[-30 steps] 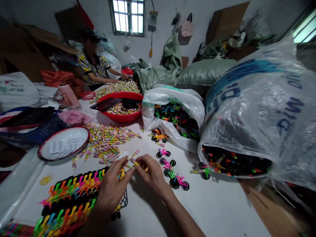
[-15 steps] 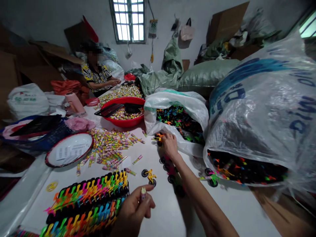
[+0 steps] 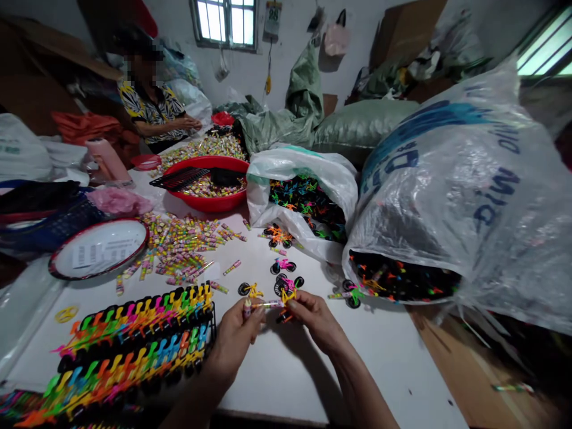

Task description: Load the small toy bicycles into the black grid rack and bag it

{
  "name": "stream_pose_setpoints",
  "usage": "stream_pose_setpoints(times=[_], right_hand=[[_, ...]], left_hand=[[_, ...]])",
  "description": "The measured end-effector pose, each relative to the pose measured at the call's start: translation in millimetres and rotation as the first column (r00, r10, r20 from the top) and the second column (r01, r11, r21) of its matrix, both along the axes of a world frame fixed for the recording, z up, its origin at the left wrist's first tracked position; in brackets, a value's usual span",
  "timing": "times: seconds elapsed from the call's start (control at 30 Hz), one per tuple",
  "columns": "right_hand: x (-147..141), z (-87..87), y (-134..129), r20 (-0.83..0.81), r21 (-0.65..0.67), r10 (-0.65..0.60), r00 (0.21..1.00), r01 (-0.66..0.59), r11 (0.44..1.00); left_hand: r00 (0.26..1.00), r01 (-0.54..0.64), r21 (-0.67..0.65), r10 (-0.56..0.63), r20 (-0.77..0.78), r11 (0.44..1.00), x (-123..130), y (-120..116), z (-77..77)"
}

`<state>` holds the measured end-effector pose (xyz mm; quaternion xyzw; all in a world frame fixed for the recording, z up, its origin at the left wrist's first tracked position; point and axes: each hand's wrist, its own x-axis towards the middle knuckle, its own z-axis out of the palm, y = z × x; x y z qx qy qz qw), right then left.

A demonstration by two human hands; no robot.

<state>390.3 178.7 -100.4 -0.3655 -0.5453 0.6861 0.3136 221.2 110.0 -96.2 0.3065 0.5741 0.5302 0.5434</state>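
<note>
One patterned tube [image 3: 247, 307] is pinched near-upright in the left hand [image 3: 238, 333]. Just beside it, a second tube [image 3: 271, 304] is aimed crosswise, its right end at a yellow toy bicycle [image 3: 288, 295] (nearer the right) gripped by the right hand [image 3: 318, 316]'s fingertips.

Right hand [image 3: 318, 319] partly hides yellow bike [image 3: 286, 296]; right edge crops sack [image 3: 447, 202].

Two bright, barred windows [image 3: 226, 25] break the dim, pale walls [image 3: 294, 39] beyond a white table [image 3: 277, 381].
</note>
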Motion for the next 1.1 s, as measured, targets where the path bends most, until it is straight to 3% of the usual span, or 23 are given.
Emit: stream_pose_setpoints(times=[0.07,0.13,0.2,0.27,0.33,0.4,0.47,0.53,0.57,0.63,0.67,0.7,0.77,0.87,0.97,1.1], right_hand=[[4.5,-0.2,-2.9,-0.118,-0.043,0.033,0.992,-0.038,0.998],[5.2,-1.5,-6.4,-0.179,-0.028,0.02,0.984,-0.025,0.999],[0.2,-4.8,-11.4,-0.124,0.068,-0.005,0.992,0.013,0.998],[-8.1,-9.6,-15.9,-0.038,0.178,-0.041,0.998,0.047,0.983],[-14.9,-13.9,-16.8,-0.012,0.228,-0.132,0.991,0.131,0.965],[-17.2,-15.6,-12.5,-0.014,0.222,-0.305,0.952,0.3,0.928],[-16.1,-14.1,-5.6,-0.002,0.25,-0.471,0.882,0.457,0.854],[-16.0,-10.8,-1.7,0.027,0.353,-0.528,0.849,0.487,0.799],[-17.5,-9.5,-2.5,0.057,0.422,-0.506,0.861,0.438,0.794],[-25.3,-8.7,-10.2,0.16,0.538,-0.411,0.898,0.269,0.799],[-31.3,-9.4,-16.0,0.213,0.574,-0.374,0.903,0.194,0.796],[-38.1,-10.5,-22.1,0.257,0.597,-0.355,0.899,0.141,0.79],[-51.6,-12.4,-33.1,0.308,0.63,-0.371,0.876,0.104,0.77],[-63.2,-11.1,-43.4,0.367,0.683,-0.405,0.838,0.053,0.728],[-63.3,-6.4,-47.3,0.419,0.733,-0.431,0.799,-0.017,0.68],[-60.2,-0.5,-50.2,0.455,0.746,-0.442,0.773,-0.06,0.663]], left_hand=[[0.955,-0.022,-0.033,0.03,0.296,0.999,2.0,-4.1,0.6],[0.856,-0.043,-0.082,0.079,0.511,0.996,3.1,-7.5,2.5],[0.785,-0.039,-0.124,0.107,0.61,0.992,7.3,-9.1,4.7],[0.786,0.002,-0.124,0.075,0.614,0.992,16.6,-7.4,6.4],[0.846,0.051,-0.086,0.003,0.533,0.995,27.9,-0.1,7.8],[0.919,0.047,-0.043,-0.027,0.393,0.998,33.4,13.9,10.3],[0.966,-0.02,-0.02,0.024,0.258,1.0,26.8,30.3,16.1],[0.995,-0.097,0.065,0.098,-0.013,0.993,9.6,41.0,27.1],[0.967,-0.099,0.149,0.131,-0.218,0.984,-0.5,42.0,34.0],[0.788,0.012,0.304,0.178,-0.589,0.953,-18.0,34.3,46.6],[0.698,0.089,0.321,0.171,-0.696,0.943,-24.2,26.4,50.8],[0.654,0.141,0.293,0.133,-0.744,0.946,-28.3,16.9,52.6],[0.663,0.168,0.154,0.004,-0.748,0.974,-31.2,-3.4,49.3],[0.768,0.145,0.013,-0.105,-0.631,0.989,-27.8,-24.8,34.0],[0.813,0.101,0.033,-0.063,-0.578,0.994,-24.0,-28.7,22.4],[0.822,0.073,0.07,-0.02,-0.569,0.995,-23.0,-26.1,23.1]])
